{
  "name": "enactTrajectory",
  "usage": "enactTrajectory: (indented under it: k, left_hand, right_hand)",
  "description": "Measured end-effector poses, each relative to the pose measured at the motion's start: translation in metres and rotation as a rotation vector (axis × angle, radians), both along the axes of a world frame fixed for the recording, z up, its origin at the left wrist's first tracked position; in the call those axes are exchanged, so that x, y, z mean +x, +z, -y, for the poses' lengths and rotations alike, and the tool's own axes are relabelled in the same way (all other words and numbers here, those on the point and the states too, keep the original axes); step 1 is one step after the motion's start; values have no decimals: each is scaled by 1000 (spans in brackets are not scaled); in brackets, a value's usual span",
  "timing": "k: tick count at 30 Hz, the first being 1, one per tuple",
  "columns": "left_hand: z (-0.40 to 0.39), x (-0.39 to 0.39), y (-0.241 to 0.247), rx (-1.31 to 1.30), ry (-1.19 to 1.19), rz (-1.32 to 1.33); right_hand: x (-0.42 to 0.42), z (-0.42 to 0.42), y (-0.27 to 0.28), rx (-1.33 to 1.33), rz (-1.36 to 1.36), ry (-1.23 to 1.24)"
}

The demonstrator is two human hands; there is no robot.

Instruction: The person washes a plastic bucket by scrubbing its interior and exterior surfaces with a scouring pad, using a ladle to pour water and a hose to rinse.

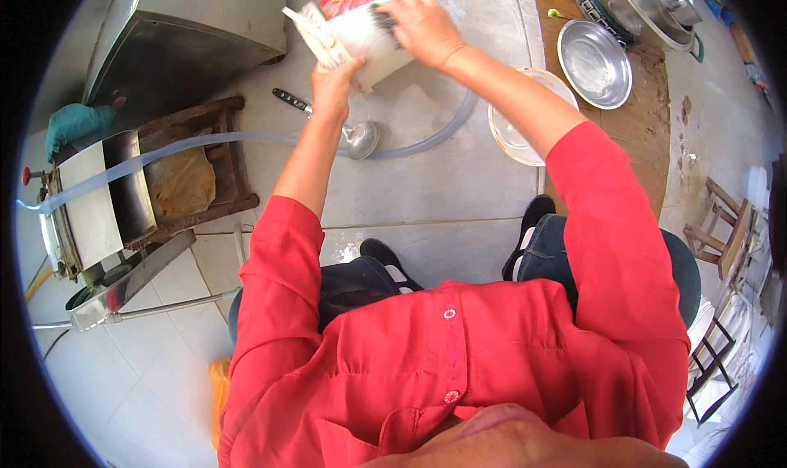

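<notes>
A white bag [369, 44] with a red printed panel hangs tilted at the top of the view, over the grey floor. My left hand [334, 87] grips it by its near edge, below a folded white flap [320, 41]. Against the bag's face lie the bent fingers of my right hand [427, 31], blurred by motion; whether they grip it is unclear. A dark blurred patch beside those fingers cannot be made out. Below my left hand, a metal ladle [361, 140] with a black handle rests on the floor, partly behind my wrist and touching a clear hose.
The clear hose [430, 145] curves across the floor and over a rusty-framed machine [132, 191] at left. A metal cabinet [184, 31] stands at upper left. At right are a white basin [513, 139], partly behind my forearm, a steel bowl [595, 62], stacked metal pans [661, 4] and a wooden stool [719, 228].
</notes>
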State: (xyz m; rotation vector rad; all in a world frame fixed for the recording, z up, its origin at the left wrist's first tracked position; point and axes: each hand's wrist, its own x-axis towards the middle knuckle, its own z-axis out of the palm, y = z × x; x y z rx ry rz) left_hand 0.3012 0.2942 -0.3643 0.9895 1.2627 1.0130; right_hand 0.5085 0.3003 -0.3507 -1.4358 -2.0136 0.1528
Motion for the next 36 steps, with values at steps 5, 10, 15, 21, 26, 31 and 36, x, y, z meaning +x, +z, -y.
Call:
enactTrajectory:
  k: [5, 10, 15, 21, 26, 31, 36]
  left_hand:
    - [35, -24, -36, -48, -170, -345]
    - [53, -39, -23, -153, -570, -1078]
    - [49, -42, 47, -424, -492, -887]
    - [27, -12, 89, 728, -199, -1401]
    - [15, 35, 80, 379, -166, -1389]
    - [6, 19, 45, 484, 76, -1002]
    - [3, 17, 39, 267, 522, -731]
  right_hand:
    - [154, 3, -11, -55, 158, -238]
    - [315, 59, -60, -192, 306, -647]
    - [370, 143, -138, -628, 611, -895]
    - [391, 111, -95, -790, 655, -717]
    - [321, 69, -32, -263, 402, -717]
    - [187, -6, -6, 44, -52, -262]
    - [41, -29, 3, 182, -305, -105]
